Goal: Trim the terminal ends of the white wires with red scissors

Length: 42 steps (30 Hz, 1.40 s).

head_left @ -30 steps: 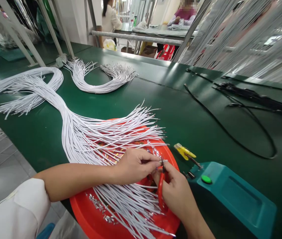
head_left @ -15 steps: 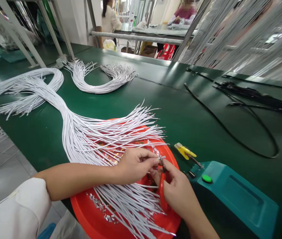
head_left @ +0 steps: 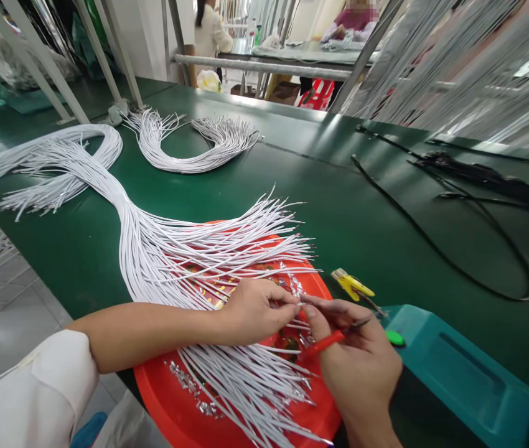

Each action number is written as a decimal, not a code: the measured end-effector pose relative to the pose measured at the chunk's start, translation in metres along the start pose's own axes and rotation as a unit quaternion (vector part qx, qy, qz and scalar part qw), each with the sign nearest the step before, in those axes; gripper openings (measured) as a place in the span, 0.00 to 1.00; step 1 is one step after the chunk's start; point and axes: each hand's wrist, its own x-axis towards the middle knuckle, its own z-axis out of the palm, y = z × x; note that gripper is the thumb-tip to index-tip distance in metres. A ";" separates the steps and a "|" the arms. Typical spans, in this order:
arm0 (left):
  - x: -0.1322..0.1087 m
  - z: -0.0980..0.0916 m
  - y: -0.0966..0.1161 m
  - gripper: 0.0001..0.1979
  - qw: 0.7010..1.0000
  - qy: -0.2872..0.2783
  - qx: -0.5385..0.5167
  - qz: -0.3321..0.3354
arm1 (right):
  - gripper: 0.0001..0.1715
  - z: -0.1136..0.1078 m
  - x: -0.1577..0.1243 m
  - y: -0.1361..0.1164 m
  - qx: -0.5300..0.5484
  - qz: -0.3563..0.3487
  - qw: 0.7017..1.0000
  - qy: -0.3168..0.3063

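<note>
My left hand (head_left: 259,311) pinches the end of a white cable between thumb and forefinger, above a red basin (head_left: 152,398). Thumb and finger of my right hand (head_left: 362,354) meet at that same cable end. In that palm I also hold red-handled scissors (head_left: 323,344), their blades pointing right, away from the cable. A fanned-out bundle of white cables (head_left: 152,249) lies across the basin, passing under my left forearm. Silvery foil scraps (head_left: 208,408) are scattered in the basin. The tip between my fingers is too small to make out.
A teal machine (head_left: 470,373) with a green button and a yellow clip-like tool (head_left: 352,285) stand to the right. Black cables (head_left: 479,174) lie beyond. More white cable bundles (head_left: 190,163) rest at the back left. Two people work behind the metal rack (head_left: 264,67).
The scissors have turned from upright blades at the cable end to lying back in my right palm. My right thumb and finger now pinch at the cable end.
</note>
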 end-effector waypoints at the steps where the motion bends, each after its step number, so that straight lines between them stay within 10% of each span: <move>1: 0.000 0.001 -0.001 0.10 1.000 0.004 -0.003 -0.004 | 0.12 0.000 -0.001 0.002 -0.015 0.001 1.000 0.003; 14: -0.002 0.004 -0.003 0.09 0.997 0.013 -0.068 -0.024 | 0.07 0.007 0.000 0.002 0.005 -0.023 1.000 0.000; 22: 0.004 0.006 -0.001 0.08 0.969 -0.028 -0.171 -0.173 | 0.08 0.003 -0.001 0.012 -0.008 -0.019 1.000 -0.017; 36: 0.010 -0.009 0.010 0.08 0.970 -0.168 -0.099 -0.144 | 0.11 -0.011 0.004 0.027 -0.026 -0.034 0.994 -0.097; 42: 0.010 -0.005 0.000 0.08 0.996 -0.066 -0.035 -0.058 | 0.17 -0.004 0.008 0.011 0.003 0.059 0.998 -0.014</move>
